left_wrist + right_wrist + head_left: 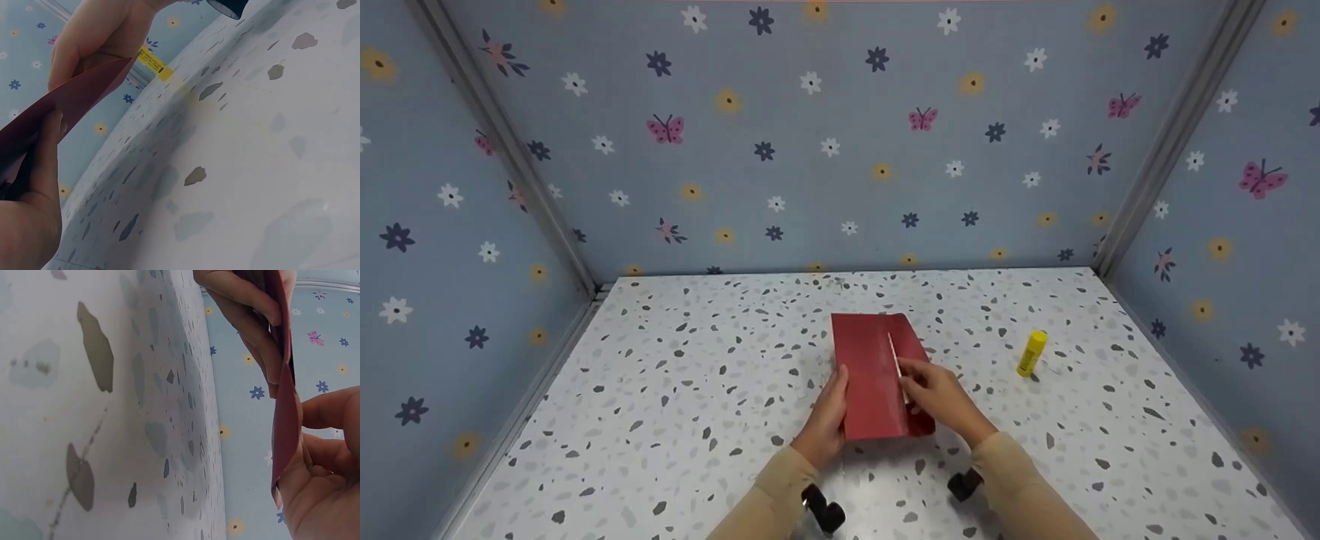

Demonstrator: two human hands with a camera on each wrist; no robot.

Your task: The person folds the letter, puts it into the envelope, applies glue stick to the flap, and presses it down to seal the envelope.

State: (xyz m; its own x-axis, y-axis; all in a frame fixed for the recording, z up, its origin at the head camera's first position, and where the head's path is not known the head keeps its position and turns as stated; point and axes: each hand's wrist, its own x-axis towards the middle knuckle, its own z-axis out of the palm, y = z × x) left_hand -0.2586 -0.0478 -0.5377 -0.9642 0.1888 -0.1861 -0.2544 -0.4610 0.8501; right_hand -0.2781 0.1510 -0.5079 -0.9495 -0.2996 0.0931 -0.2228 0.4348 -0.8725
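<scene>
A folded piece of red paper (866, 382) is held up over the table, with a thin white edge running along its right part. My left hand (825, 420) grips its left side, thumb on the upper face and the other fingers underneath, as the right wrist view shows. My right hand (943, 396) pinches the paper near the white edge, its thumb and index finger bent there. In the left wrist view the red paper (84, 95) is seen edge-on between both hands. A yellow glue stick (1031, 354) stands apart, to the right of my right hand.
The white speckled tabletop (682, 390) lies under everything. Blue panels (840, 120) with flowers and butterflies enclose it at the back and both sides, joined by grey corner posts (502, 142). Black wrist devices (825, 510) hang below the beige sleeves (772, 491).
</scene>
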